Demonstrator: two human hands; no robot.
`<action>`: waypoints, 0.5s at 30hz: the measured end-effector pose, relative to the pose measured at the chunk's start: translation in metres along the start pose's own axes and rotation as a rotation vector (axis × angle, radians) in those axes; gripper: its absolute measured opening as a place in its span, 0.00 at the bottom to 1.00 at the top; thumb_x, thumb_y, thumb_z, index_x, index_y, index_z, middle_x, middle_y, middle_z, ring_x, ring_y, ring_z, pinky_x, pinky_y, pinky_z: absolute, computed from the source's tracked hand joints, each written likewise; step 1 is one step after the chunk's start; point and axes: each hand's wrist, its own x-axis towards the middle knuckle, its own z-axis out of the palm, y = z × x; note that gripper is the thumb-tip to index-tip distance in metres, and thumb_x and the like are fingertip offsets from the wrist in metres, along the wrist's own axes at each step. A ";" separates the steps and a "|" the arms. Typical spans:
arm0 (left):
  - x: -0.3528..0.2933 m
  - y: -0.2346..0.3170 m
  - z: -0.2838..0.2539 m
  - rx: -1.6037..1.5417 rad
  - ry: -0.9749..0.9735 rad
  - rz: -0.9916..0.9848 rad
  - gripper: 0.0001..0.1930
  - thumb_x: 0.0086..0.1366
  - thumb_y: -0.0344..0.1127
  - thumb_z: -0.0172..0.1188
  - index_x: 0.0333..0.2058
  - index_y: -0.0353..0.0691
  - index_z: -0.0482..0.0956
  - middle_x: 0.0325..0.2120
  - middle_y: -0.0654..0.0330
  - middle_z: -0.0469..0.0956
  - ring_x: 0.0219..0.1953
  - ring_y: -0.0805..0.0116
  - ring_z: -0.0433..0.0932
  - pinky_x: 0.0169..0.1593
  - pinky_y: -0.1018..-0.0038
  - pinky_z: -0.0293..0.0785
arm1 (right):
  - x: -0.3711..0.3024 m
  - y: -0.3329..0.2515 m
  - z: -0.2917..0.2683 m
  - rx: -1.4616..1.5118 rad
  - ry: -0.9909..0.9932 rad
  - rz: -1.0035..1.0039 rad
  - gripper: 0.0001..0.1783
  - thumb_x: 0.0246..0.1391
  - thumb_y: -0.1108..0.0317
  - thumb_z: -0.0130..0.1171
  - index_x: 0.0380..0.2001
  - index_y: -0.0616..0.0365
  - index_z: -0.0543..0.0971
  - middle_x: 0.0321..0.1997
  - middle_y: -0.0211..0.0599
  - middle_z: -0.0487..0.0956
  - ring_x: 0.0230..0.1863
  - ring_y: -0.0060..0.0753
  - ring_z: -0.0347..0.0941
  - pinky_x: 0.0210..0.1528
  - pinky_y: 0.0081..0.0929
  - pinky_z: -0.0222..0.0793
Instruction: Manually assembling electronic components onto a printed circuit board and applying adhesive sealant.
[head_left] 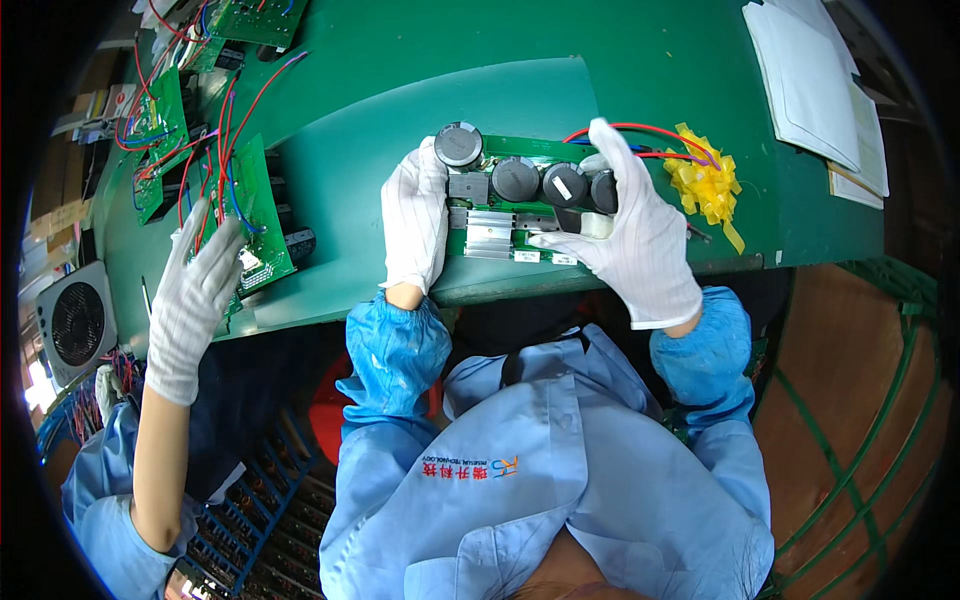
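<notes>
My gloved left hand (415, 220) grips the left end of a green circuit board (525, 147) above the table's near edge. Several round black capacitors stand along this board, among them a tall one (459, 145) beside my left fingers. A silver finned heat sink (490, 235) sits nearer to me. My gloved right hand (645, 235) is on the board's right end, its thumb along the near side and its index finger raised past the far side. The right palm and fingers hide that end. Red and blue wires (650, 127) run off the far right.
A bunch of yellow strips (705, 185) lies right of the board. Papers (815, 90) rest at the far right of the green table (660, 60). At left, a co-worker's gloved hand (195, 300) is by more wired circuit boards (262, 205). A grey fan (78, 322) stands beyond.
</notes>
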 end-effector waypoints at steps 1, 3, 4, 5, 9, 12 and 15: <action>0.000 0.001 0.001 -0.002 0.000 0.010 0.21 0.76 0.45 0.48 0.43 0.29 0.79 0.34 0.53 0.82 0.36 0.64 0.76 0.46 0.69 0.72 | 0.002 -0.003 -0.008 0.022 -0.028 0.030 0.58 0.35 0.53 0.80 0.67 0.57 0.59 0.56 0.43 0.75 0.54 0.42 0.77 0.47 0.33 0.77; 0.000 -0.004 0.000 0.009 0.010 0.014 0.21 0.76 0.45 0.48 0.43 0.29 0.79 0.35 0.52 0.82 0.37 0.64 0.77 0.46 0.69 0.72 | 0.001 -0.008 -0.025 0.042 -0.069 0.247 0.56 0.36 0.54 0.80 0.66 0.58 0.61 0.53 0.42 0.76 0.49 0.38 0.79 0.46 0.32 0.76; 0.000 -0.004 -0.001 0.014 0.016 0.016 0.20 0.76 0.44 0.49 0.43 0.29 0.78 0.36 0.52 0.82 0.37 0.63 0.77 0.46 0.68 0.72 | -0.003 -0.008 -0.034 0.051 -0.090 0.354 0.55 0.36 0.54 0.80 0.65 0.59 0.62 0.52 0.41 0.77 0.47 0.36 0.80 0.45 0.31 0.76; -0.001 -0.004 0.000 0.019 0.020 0.031 0.20 0.76 0.44 0.49 0.43 0.29 0.78 0.36 0.51 0.82 0.37 0.63 0.77 0.46 0.68 0.72 | -0.013 0.000 -0.035 0.239 -0.009 0.343 0.49 0.40 0.59 0.79 0.63 0.59 0.65 0.50 0.40 0.78 0.39 0.32 0.80 0.42 0.30 0.76; -0.002 -0.002 0.000 0.030 0.024 0.026 0.21 0.76 0.45 0.49 0.44 0.29 0.79 0.36 0.50 0.82 0.38 0.61 0.78 0.47 0.68 0.72 | -0.029 0.000 -0.067 0.085 -0.098 0.247 0.30 0.53 0.67 0.68 0.58 0.58 0.72 0.46 0.39 0.80 0.37 0.32 0.79 0.40 0.31 0.76; -0.001 -0.002 -0.001 0.050 0.005 -0.009 0.21 0.76 0.45 0.49 0.44 0.29 0.79 0.36 0.49 0.82 0.38 0.59 0.79 0.47 0.68 0.72 | -0.034 -0.006 -0.077 0.042 -0.191 0.116 0.22 0.56 0.70 0.62 0.55 0.55 0.76 0.43 0.38 0.81 0.37 0.34 0.79 0.40 0.31 0.75; -0.002 0.000 0.000 0.049 0.002 -0.005 0.21 0.76 0.46 0.49 0.44 0.29 0.79 0.35 0.48 0.82 0.37 0.59 0.79 0.46 0.68 0.73 | -0.045 -0.008 -0.071 -0.422 -0.235 -0.223 0.25 0.53 0.68 0.62 0.56 0.50 0.77 0.37 0.33 0.80 0.31 0.34 0.76 0.31 0.30 0.70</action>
